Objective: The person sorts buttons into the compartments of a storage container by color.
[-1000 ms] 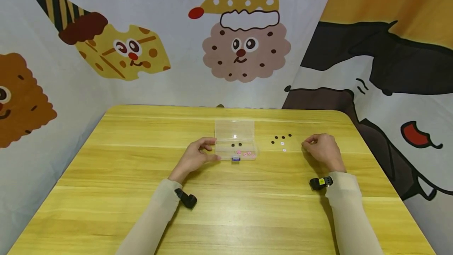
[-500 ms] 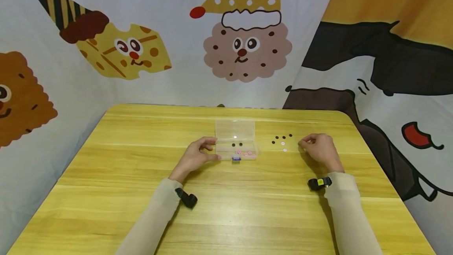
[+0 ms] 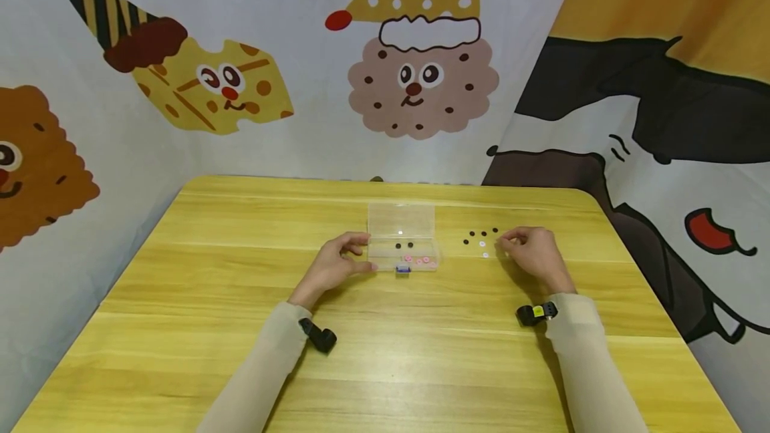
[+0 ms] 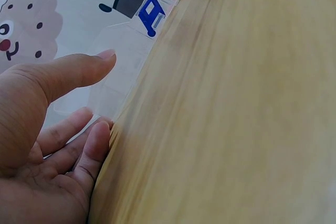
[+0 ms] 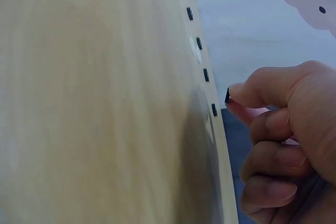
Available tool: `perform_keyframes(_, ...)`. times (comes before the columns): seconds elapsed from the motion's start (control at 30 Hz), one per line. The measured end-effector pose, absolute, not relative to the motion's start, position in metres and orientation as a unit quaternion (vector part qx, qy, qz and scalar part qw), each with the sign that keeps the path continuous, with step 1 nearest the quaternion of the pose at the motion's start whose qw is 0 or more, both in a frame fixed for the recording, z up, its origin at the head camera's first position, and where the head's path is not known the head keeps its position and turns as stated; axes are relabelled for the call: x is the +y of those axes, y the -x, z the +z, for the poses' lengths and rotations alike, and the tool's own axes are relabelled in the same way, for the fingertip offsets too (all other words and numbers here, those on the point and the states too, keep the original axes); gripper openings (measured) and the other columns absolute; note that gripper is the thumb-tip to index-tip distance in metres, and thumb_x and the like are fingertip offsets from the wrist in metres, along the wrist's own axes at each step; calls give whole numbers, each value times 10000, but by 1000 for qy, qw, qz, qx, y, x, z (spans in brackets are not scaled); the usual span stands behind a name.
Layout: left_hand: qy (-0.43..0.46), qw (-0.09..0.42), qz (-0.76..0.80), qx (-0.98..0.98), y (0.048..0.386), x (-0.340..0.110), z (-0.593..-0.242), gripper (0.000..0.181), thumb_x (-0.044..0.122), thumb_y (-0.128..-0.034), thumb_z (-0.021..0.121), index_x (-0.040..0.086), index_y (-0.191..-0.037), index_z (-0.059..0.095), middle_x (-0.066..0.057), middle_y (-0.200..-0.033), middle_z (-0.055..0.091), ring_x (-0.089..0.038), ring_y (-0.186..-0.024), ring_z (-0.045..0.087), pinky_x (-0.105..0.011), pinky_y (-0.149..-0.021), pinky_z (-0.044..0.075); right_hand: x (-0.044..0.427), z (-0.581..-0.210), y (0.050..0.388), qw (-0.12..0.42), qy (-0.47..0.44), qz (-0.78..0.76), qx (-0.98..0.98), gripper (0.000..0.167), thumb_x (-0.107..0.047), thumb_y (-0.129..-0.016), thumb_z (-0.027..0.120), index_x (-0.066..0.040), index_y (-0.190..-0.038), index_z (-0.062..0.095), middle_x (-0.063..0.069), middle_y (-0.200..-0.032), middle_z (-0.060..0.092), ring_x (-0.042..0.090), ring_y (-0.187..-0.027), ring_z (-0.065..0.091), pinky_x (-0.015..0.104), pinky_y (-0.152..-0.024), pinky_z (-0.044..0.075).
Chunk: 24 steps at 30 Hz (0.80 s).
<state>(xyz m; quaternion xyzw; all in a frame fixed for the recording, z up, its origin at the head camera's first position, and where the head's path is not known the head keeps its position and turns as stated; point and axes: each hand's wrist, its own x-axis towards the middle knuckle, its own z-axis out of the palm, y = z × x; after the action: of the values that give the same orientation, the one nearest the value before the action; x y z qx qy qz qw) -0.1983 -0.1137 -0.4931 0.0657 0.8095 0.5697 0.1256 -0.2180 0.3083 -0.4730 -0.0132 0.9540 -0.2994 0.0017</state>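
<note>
A clear plastic box (image 3: 401, 220) with a blue latch (image 3: 403, 269) lies with its lid back, in the middle of the head view. Two black buttons (image 3: 398, 246) sit in its rear part and several pink buttons (image 3: 426, 260) nearer the front. My left hand (image 3: 329, 262) touches the box's left side, thumb by the front corner, fingers relaxed. Between thumb and index finger, my right hand (image 3: 535, 252) pinches a small black button (image 5: 227, 96), seen edge-on in the right wrist view. Just left of that hand lie several black buttons (image 3: 484, 234) and two white buttons (image 3: 485, 255).
A wooden table (image 3: 385, 366) bears everything. Behind it and at the sides hangs a printed cloth (image 3: 271, 159) with cartoon figures. Both wrists carry small black cameras, the left camera (image 3: 319, 337) and the right camera (image 3: 532, 315).
My right hand has moved left, closer to the buttons on the table. The left hand stays at the box. The whole head view has shifted very slightly.
</note>
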Motion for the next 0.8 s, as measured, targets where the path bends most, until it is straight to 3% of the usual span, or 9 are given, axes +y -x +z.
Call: perform_keyframes(0.8,-63,122,562,815,199,-114,-493,626,259,-828,875,199,-1394,616,10,-1349,633,-219,-1179,556,-415,-993,457,267,-457,209,-11,31,-374,927,215,-319,-992,692,-134,-1045,788,-17,-577,463,118,-484,341,266,-455,292)
